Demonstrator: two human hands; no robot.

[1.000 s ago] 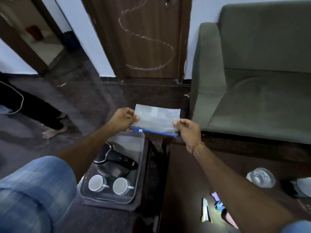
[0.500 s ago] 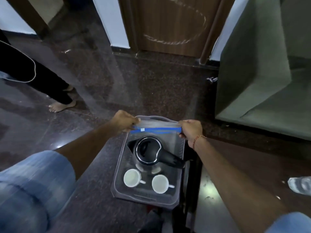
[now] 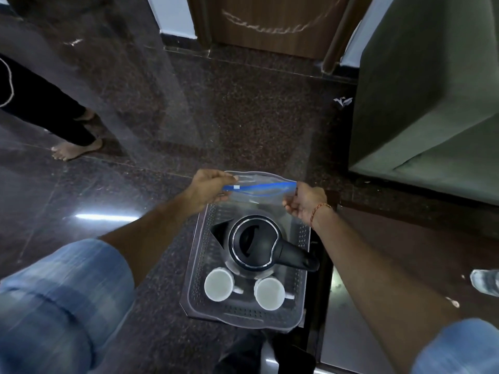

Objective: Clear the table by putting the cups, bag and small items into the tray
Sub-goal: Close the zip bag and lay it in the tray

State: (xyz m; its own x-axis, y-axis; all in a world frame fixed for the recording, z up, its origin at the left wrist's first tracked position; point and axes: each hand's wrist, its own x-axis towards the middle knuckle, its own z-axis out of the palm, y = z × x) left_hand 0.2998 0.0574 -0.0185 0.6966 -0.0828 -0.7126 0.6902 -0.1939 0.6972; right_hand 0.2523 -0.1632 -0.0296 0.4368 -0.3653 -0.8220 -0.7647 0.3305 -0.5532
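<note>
Clear tray [image 3: 194,268] (perforated) on the dark speckled floor [image 3: 243,117].

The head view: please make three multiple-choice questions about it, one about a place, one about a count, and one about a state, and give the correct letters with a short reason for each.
1. Where is the clear tray?
A. on the sofa
B. on the dark stone floor
C. on a shelf

2. How many white cups are in the tray?
A. two
B. three
C. five

3. How is the zip bag held?
A. lying flat in the tray
B. hanging from one hand only
C. stretched between both hands above the tray's far end

Answers:
1 B: speckled stone floor surrounds the tray.
2 A: one cup sits beside a second cup, both in front of the black kettle.
3 C: the left hand pinches one end of the blue zip strip and the right hand the other.
</note>
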